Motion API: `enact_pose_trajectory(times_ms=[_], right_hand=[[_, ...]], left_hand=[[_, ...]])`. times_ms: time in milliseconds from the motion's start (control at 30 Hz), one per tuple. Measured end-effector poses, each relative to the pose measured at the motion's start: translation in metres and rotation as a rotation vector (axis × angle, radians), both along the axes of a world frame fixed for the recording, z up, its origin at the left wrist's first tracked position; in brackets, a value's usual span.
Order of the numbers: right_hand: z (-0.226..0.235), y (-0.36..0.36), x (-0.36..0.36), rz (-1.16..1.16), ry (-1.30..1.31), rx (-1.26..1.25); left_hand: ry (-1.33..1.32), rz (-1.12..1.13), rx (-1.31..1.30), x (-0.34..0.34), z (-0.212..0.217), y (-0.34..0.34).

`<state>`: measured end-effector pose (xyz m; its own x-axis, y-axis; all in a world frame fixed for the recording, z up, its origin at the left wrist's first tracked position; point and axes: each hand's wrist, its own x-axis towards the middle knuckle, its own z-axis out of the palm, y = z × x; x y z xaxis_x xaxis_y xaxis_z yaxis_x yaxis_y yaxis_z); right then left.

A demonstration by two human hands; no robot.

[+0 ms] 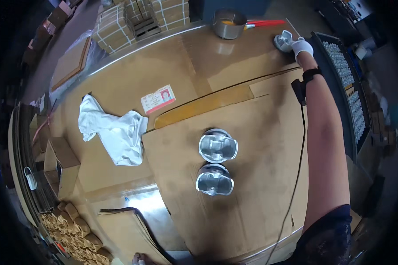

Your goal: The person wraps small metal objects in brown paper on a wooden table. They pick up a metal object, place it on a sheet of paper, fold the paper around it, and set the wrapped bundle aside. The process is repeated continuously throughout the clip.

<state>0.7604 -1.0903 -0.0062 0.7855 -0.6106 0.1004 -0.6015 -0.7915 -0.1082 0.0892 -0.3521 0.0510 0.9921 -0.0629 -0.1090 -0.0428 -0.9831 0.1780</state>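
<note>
At the far right of the table, my right hand [302,47] in a white glove is closed on a metal piston [282,42]. The fingertips are partly hidden behind its edge. Two more silver pistons, an upper one [217,146] and a lower one [214,180], sit one behind the other on the cardboard sheet [252,212], with their hollow sides showing. My left hand [138,259] shows only a little at the lower edge, near a stack of thin dark-edged sheets [141,221]; its fingers are mostly out of sight.
A white cloth [119,132] and a card with a photo [158,99] lie left of the pistons. At the back stand a metal pot [229,24] and red-handled brushes [265,23]. A dark rack [340,84] of small metal parts borders the right side. A cable [296,176] hangs from my wrist.
</note>
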Motion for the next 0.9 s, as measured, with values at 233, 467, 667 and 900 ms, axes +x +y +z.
enact_pose_trajectory(times_ms=[233, 467, 667, 900], right_hand=[[-0.015, 0.063, -0.084, 0.161, -0.883, 0.917], [0.053, 0.144, -0.302, 0.221, -0.501, 0.910], [0.079, 0.279, -0.456, 0.778, -0.239, 0.463], [0.069, 0.370, -0.531, 0.875, -0.171, -0.181]], left_hand=[[0.148, -0.029, -0.080, -0.012, 0.020, 0.002], [0.072, -0.321, 0.077, -0.032, 0.014, 0.038], [-0.140, -0.405, -0.026, -0.034, -0.014, 0.056], [-0.224, -0.346, -0.069, -0.043, 0.000, 0.048]])
